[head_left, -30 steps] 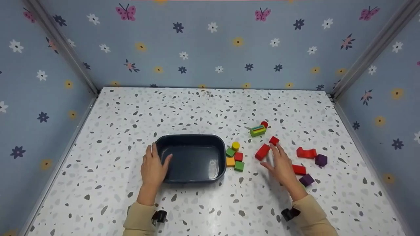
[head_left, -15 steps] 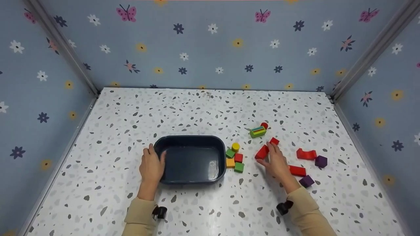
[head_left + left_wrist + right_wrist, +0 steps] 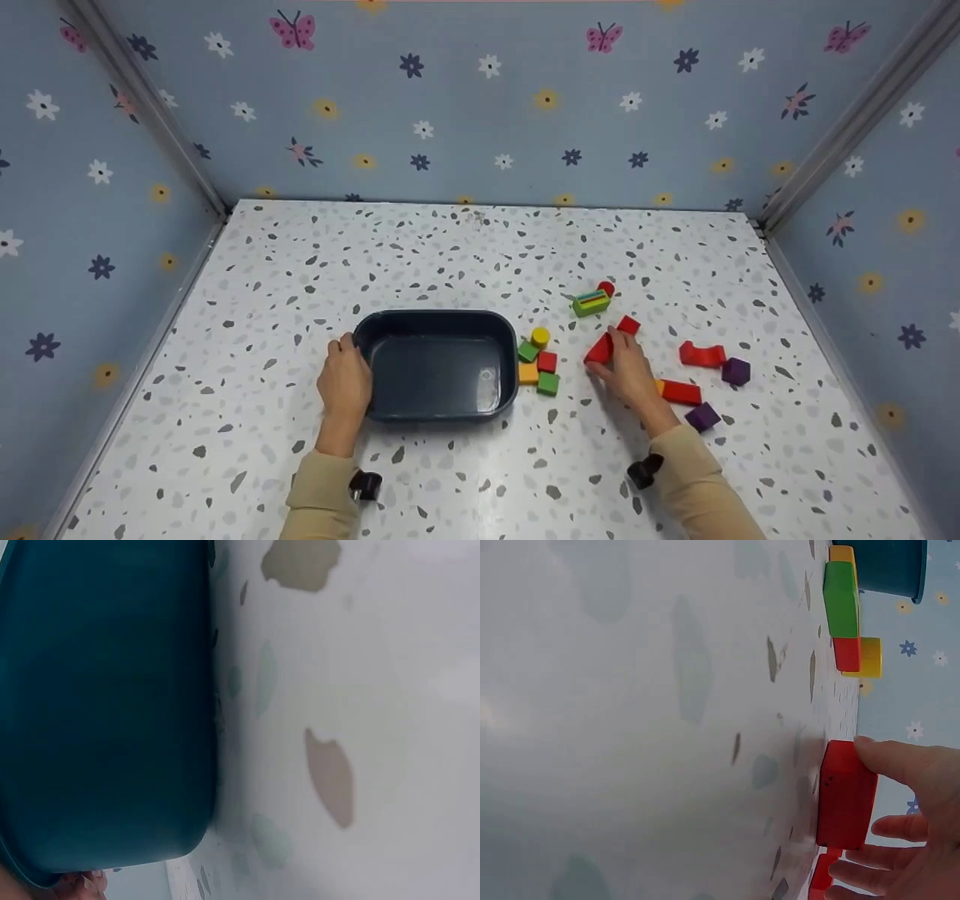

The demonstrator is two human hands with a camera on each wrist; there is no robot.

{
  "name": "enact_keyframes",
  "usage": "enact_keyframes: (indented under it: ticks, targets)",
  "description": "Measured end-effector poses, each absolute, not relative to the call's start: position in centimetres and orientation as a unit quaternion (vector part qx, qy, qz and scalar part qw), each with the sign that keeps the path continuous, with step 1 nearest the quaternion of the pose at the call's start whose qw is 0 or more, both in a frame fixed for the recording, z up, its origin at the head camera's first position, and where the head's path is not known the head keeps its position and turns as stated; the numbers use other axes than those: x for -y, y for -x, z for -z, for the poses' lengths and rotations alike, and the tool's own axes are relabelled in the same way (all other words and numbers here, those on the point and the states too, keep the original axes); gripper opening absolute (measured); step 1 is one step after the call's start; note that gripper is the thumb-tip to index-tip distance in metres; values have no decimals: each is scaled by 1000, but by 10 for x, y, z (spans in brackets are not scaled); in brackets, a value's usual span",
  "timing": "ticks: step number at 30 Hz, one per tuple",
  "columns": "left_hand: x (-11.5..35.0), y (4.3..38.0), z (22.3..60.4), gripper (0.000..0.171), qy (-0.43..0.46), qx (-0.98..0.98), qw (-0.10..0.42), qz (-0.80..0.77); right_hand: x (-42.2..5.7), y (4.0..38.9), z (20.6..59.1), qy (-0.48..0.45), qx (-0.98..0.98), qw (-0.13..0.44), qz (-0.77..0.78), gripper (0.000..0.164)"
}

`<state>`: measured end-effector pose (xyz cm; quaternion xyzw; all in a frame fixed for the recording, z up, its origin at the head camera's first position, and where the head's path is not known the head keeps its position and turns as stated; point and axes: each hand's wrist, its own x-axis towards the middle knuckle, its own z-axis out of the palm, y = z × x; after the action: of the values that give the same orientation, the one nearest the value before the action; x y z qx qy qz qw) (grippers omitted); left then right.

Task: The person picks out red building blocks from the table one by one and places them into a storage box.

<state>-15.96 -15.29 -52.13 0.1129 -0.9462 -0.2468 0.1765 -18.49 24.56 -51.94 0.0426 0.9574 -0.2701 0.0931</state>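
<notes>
My left hand (image 3: 345, 382) grips the left side of a dark blue rectangular tub (image 3: 435, 324). In the left wrist view the tub's outer wall (image 3: 112, 705) fills the left part, with fingers (image 3: 86, 887) curled beneath its rim. Right of the tub, my right hand (image 3: 631, 375) pinches a red rectangular block (image 3: 598, 350) between thumb and fingers. The right wrist view shows the thumb at one end of this red block (image 3: 846, 799) and the fingers around the other end, close over the table. A smaller red block (image 3: 628, 325) lies just beyond the fingertips.
Against the tub's right side sit several small blocks, among them a yellow cylinder (image 3: 540, 337) and an orange cube (image 3: 528, 373). A striped green block (image 3: 591, 303) lies farther back. Right of my right hand are a red arch (image 3: 703, 355), a red block (image 3: 681, 392) and purple blocks (image 3: 736, 371).
My right hand has moved left and closed its thumb and fingers on the red rectangular block, which now looks turned. My left hand's thumb has drawn back from inside the tub to its rim.
</notes>
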Motion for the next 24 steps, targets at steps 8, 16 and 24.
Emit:
enact_keyframes:
  ticks: [8,16,24]
  targets:
    - [154,161,523,26,-119,946,170,250,-244,187,521,-45,-958,96,265,74]
    - [155,159,527,28,-115,942,180,258,-244,188,525,-41,-959,92,266,71]
    - [153,161,526,29,-114,938,184,270,-245,188,523,-38,-957,85,274,73]
